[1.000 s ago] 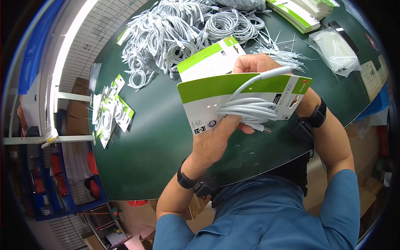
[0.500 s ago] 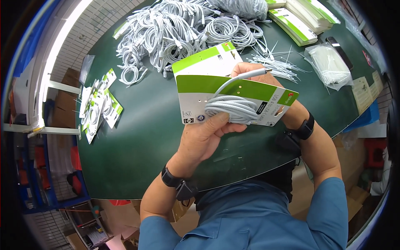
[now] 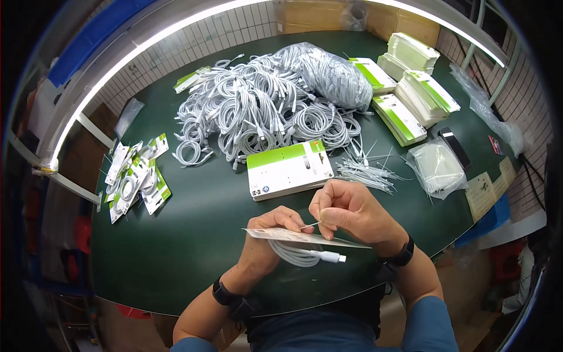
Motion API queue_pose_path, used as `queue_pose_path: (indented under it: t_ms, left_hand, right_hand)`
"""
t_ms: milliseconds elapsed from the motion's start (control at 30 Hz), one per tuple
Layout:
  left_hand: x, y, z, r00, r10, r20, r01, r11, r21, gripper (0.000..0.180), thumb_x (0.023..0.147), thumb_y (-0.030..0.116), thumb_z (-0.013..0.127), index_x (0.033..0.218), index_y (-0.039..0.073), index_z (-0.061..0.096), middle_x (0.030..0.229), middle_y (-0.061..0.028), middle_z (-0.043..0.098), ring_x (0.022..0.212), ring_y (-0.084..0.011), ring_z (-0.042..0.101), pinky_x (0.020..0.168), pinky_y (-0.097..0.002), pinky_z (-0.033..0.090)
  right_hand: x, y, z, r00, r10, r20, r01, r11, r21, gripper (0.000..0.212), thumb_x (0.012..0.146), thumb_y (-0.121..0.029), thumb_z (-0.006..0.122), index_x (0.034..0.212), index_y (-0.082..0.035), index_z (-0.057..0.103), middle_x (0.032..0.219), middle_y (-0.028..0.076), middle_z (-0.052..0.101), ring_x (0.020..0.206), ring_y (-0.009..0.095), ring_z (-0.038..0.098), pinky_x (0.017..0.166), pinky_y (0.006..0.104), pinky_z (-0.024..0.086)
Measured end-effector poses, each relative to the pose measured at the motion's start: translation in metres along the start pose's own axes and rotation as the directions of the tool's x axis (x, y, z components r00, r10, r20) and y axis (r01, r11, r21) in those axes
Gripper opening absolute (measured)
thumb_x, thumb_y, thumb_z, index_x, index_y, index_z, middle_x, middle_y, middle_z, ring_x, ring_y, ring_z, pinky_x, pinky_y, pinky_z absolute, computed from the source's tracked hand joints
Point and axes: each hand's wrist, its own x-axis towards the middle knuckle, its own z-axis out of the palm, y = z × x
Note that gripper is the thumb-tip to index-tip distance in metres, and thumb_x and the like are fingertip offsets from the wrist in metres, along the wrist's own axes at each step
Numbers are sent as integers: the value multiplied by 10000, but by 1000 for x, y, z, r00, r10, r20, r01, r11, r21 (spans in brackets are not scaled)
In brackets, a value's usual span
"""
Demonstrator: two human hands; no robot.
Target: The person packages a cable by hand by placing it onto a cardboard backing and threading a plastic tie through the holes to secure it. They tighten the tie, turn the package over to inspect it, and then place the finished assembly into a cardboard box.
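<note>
My left hand [image 3: 264, 242] grips the left part of a packaging card [image 3: 302, 236], seen nearly edge-on with its printed back facing up. Under the card hangs a coiled light-grey USB cable [image 3: 293, 253], its connector poking out to the right. A thin white cable tie [image 3: 311, 225] stands up from the card's back, close to my left fingertips. Thumb and fingers of my right hand [image 3: 359, 214] are pinched together on the tie's end. Just beyond both hands, a stack of green-and-white cards [image 3: 287, 170] lies on the dark green table [image 3: 193, 252].
A large heap of coiled cables [image 3: 246, 111] and a bag of cables [image 3: 328, 73] fill the far middle. Loose cable ties [image 3: 372, 173] lie to its right, near a bag of ties [image 3: 437, 167] and card stacks [image 3: 419, 97]. Carded cables [image 3: 138, 179] are piled at left.
The card has been tipped from front-facing to nearly flat, back up, and lowered towards me. My right hand has come round from behind it to the cable tie. The view has tilted up.
</note>
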Motion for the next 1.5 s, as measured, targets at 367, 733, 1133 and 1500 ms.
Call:
queue_pose_path:
  t_ms: [367,733,1133,1500]
  left_hand:
    - [5,7,10,945,-65,-322,77,997,22,228,976,51,702,1198,10,670,1106,-115,719,962,-212,751,845,-352,646]
    - [-19,16,3,876,-316,-365,170,910,-379,397,957,30,682,1345,6,600,1262,-82,672,1175,-203,663,941,-359,600]
    - [-1,82,0,924,325,200,-194,-50,980,708,759,126,878,1396,14,588,1292,-177,622,1195,-390,601,1051,-510,477]
    - [6,47,-13,914,312,261,-266,-26,964,552,713,93,853,1237,64,681,927,-68,674,829,-279,675,758,-402,537]
  right_hand:
    - [17,-2,-26,998,-22,-62,15,995,-103,75,974,-5,663,991,-14,590,1042,97,657,815,112,643,748,257,544]
    - [12,7,-9,955,-289,-70,157,689,-707,218,934,-52,736,1140,16,709,1013,65,739,892,83,666,787,254,544]
    - [17,7,-13,987,-140,-74,40,670,-741,204,901,-46,748,1096,13,730,880,75,733,772,109,660,718,262,538]
    - [19,17,0,901,-425,85,315,507,-802,261,809,-16,851,1052,-46,759,952,65,727,848,167,693,748,304,564]
